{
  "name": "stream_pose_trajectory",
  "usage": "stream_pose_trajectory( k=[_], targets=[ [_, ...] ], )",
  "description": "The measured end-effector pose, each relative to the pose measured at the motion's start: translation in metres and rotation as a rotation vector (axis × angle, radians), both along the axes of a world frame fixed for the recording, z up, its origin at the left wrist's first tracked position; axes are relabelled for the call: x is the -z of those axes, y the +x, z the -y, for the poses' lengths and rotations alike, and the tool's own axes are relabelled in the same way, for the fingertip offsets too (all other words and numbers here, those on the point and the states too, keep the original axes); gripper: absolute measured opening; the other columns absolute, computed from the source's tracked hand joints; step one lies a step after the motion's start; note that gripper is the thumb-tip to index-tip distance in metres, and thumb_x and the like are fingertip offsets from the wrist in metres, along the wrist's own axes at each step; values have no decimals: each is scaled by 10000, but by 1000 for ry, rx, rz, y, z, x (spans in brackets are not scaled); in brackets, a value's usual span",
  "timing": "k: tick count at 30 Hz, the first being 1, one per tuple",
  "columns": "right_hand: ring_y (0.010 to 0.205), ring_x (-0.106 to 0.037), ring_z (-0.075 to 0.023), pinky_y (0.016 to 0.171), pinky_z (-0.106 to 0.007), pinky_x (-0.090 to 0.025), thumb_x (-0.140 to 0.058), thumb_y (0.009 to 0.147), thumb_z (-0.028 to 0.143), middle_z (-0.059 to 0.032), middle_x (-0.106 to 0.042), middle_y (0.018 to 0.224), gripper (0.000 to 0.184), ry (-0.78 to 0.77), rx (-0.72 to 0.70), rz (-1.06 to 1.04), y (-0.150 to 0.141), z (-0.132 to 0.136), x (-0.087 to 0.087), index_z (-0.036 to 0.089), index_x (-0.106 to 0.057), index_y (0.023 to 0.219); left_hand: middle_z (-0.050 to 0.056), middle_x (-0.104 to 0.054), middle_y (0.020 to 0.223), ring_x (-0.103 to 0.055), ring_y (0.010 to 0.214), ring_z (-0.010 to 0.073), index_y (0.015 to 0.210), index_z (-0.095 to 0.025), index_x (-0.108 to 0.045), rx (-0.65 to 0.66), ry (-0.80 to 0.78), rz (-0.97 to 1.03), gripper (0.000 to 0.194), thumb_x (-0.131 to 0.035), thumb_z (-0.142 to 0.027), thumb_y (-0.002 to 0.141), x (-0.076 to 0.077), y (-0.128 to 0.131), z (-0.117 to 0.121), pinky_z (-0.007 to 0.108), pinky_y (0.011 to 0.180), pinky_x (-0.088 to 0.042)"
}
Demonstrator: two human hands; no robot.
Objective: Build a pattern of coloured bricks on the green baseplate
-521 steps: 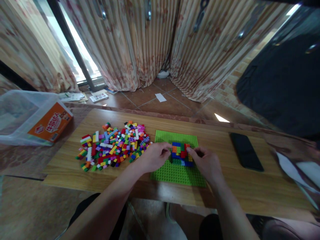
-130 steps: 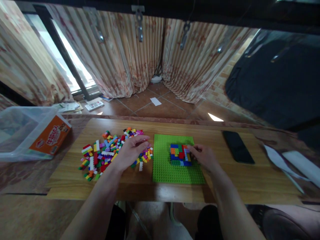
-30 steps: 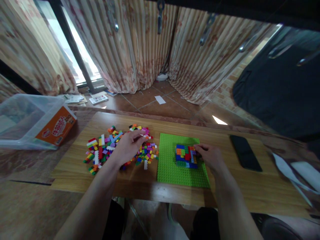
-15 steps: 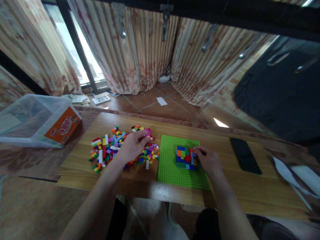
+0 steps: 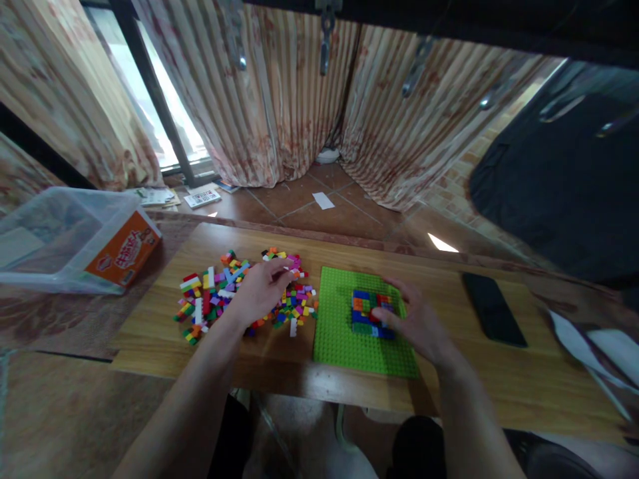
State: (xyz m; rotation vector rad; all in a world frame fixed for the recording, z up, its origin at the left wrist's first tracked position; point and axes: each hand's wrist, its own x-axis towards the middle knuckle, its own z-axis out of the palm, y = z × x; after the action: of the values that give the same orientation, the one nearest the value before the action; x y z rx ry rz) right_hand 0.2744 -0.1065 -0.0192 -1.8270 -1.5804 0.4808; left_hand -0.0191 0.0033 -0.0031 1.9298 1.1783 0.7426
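A block build (image 5: 363, 311) of blue, orange, green and red toy bricks stands on the green baseplate (image 5: 339, 339). Over its right side is my right hand (image 5: 417, 319), thumb and fingers spread apart, with the thumb tip by a red brick; the hand covers part of the build. To the left, my left hand (image 5: 259, 289) reaches over the heap of loose toy bricks (image 5: 299, 306). Its fingers are curled in toward the thumb at the heap's upper right. What lies between those fingertips, if anything, is too small to make out.
A black phone (image 5: 493, 309) lies on the wooden table (image 5: 359, 391) right of the baseplate, with white papers (image 5: 574, 342) beyond it. On the far left sits a clear plastic bin (image 5: 64, 266) with an orange label. Curtains hang behind.
My right hand has opened from its closed grip at the build's right side, and its thumb has swung left over the bricks. The left hand stays over the heap, barely shifted.
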Motion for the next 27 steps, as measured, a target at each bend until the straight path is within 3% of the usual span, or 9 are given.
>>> stream_pose_trajectory(
  k=[2, 5, 13, 18, 27],
  targets=[
    [1305, -464, -334, 1069, -531, -367, -782, 630, 499, -122, -519, 1397, 802, -45, -175, 64, -5, 2, 4, 264, -519, 1351, 22, -710, 784, -644, 697, 175, 920, -168, -693, 2, 23, -14, 240, -516, -320, 863, -2, -1, 1, 270, 647, -481],
    [1371, -369, -362, 1104, -578, -296, -824, 574, 448, -127, -463, 1440, 920, -119, -254, 165, -7, 3, 15, 281, -456, 1401, 25, -715, 788, -646, 704, 177, 967, -166, -699, -14, 29, -30, 255, -509, -303, 867, -3, -3, 1, 272, 657, -482],
    [1386, -346, -355, 1109, -573, -298, -765, 649, 393, -106, -467, 1434, 834, -86, -285, 235, 4, -6, 29, 286, -429, 1404, 56, -743, 893, -678, 789, 198, 1063, -170, -691, -81, 66, -88, 279, -529, -271, 860, 8, -10, -3, 301, 758, -515],
    [1433, -268, -361, 1115, -601, -287, -736, 677, 372, -98, -466, 1453, 811, -105, -322, 239, 3, -10, 27, 287, -412, 1416, 66, -742, 948, -676, 833, 199, 1062, -165, -688, -100, 62, -59, 274, -520, -258, 866, 5, -16, -4, 300, 777, -516],
    [1444, -243, -372, 1116, -636, -268, -689, 684, 311, -75, -452, 1479, 774, -105, -356, 268, -2, -12, 21, 312, -431, 1414, 53, -733, 875, -667, 789, 189, 997, -160, -687, -140, 86, -13, 228, -524, -251, 865, 2, -32, -6, 296, 747, -515]
  ],
)
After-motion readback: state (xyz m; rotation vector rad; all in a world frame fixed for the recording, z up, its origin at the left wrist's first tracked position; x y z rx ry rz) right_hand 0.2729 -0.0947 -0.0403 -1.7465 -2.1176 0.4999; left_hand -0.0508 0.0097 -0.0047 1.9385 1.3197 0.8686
